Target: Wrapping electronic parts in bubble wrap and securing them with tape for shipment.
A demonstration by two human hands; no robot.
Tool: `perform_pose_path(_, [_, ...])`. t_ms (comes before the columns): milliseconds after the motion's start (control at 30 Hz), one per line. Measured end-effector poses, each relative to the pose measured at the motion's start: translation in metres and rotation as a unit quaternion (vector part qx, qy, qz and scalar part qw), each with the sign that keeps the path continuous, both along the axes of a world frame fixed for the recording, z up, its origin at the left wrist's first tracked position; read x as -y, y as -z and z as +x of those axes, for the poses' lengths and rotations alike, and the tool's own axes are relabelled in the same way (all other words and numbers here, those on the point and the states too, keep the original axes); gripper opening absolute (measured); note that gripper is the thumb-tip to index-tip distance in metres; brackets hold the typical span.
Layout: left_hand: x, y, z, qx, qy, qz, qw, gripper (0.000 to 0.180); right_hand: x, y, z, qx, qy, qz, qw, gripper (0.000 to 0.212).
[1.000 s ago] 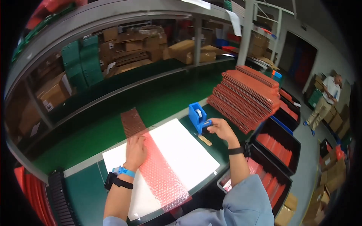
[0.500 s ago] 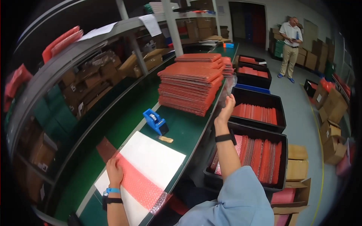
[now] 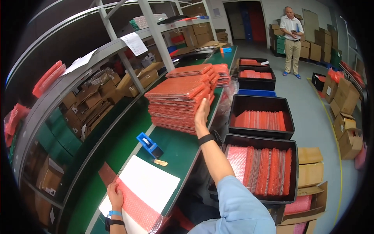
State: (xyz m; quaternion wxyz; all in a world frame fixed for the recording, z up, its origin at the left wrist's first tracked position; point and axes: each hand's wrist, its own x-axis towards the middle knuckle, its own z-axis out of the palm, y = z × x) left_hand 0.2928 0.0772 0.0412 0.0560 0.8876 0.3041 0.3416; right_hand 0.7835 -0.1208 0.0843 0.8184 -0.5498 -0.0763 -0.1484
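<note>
My left hand (image 3: 115, 195) is closed on a red bubble-wrap bag (image 3: 136, 206), close to the end where a dark red flat piece (image 3: 106, 174) sticks out. The bag lies across a white sheet (image 3: 150, 181) on the green bench. My right hand (image 3: 201, 117), open with its fingers stretched out, is at the near right side of a tall stack of red bubble-wrapped packs (image 3: 175, 103). Whether its palm touches the packs I cannot tell. Between the stack and the sheet stands a blue tape dispenser (image 3: 150, 145), with a small tan scrap (image 3: 160, 162) beside it.
Black crates (image 3: 263, 142) holding rows of red packs line the bench's right side. Cardboard boxes (image 3: 309, 173) stand on the floor at the right. Grey shelving (image 3: 156, 35) runs along the left. A person (image 3: 292, 39) stands at the back right.
My right hand has moved left, from above the crates to the side of the stack. My left hand stays on the bag. The whole view has shifted slightly.
</note>
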Motion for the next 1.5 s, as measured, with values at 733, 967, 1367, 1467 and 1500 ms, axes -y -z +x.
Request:
perform_pose_path(733, [0.016, 0.002, 0.045, -0.029, -0.013, 0.011, 0.999, 0.024, 0.005, 0.048, 0.183, -0.074, -0.151, 0.096, 0.981, 0.068])
perform_pose_path(967, [0.019, 0.003, 0.052, -0.025, -0.023, 0.020, 0.999, 0.025, -0.003, 0.041, 0.197, -0.112, -0.064, -0.048, 0.990, 0.064])
perform_pose_path(1367, [-0.018, -0.006, 0.072, -0.029, 0.003, 0.017, 0.999, 0.025, -0.008, 0.055, 0.359, -0.024, -0.073, 0.174, 0.982, 0.072])
perform_pose_path(1467, [-0.021, -0.014, 0.049, -0.040, -0.029, 0.027, 0.998, 0.026, -0.068, 0.034, 0.309, -0.059, -0.167, 0.167, 0.970, 0.073])
perform_pose_path(1500, [-0.023, -0.015, 0.043, -0.038, -0.036, 0.022, 0.998, 0.026, -0.072, 0.028, 0.294, -0.075, -0.191, 0.167, 0.964, 0.074])
